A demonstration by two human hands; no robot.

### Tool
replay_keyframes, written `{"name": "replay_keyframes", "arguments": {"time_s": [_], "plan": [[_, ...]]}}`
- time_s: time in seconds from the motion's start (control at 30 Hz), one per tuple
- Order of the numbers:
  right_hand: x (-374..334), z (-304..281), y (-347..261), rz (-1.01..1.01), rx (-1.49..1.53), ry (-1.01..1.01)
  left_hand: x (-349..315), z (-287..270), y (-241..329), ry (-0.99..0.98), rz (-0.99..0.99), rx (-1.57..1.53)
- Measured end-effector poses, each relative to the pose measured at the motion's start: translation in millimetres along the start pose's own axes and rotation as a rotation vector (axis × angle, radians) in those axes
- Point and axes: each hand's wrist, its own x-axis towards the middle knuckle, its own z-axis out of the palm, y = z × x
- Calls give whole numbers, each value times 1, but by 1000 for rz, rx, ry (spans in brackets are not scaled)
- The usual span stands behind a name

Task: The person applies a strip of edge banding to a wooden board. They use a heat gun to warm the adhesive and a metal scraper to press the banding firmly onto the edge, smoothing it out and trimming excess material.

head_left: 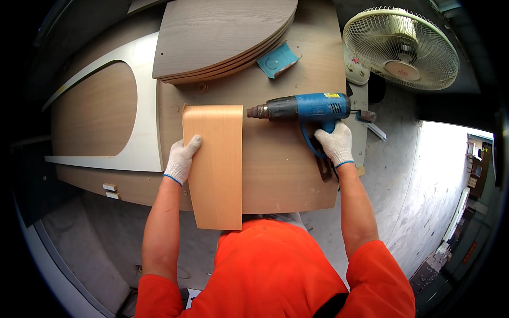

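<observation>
My right hand (335,142), in a white knit glove with a blue cuff, is closed round the handle of a blue and black heat gun (313,107). Its metal nozzle points left, close to the far right corner of a light wood-grain panel (220,169). That panel lies lengthwise in front of me, its near end reaching past the table edge toward my body. The far end looks curved. My gloved left hand (183,157) grips the panel's left edge, thumb on the top face and the other fingers hidden at the side.
Beneath everything is a brown work table (286,180). A stack of rounded grey-brown boards (222,37) sits at the back, beside a blue sandpaper piece (278,60). A white frame with a curved cutout (147,106) lies left. A fan (402,50) stands back right; small blocks (110,187) lie front left.
</observation>
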Motion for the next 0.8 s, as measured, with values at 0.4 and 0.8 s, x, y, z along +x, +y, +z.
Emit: {"name": "replay_keyframes", "arguments": {"time_s": [0.4,0.8], "plan": [[0,0,-1,-51,1,28,-2,2,3,-10,-11,-5],[-1,-4,-7,-56,-24,-7,-2,2,3,-12,-5,-8]]}}
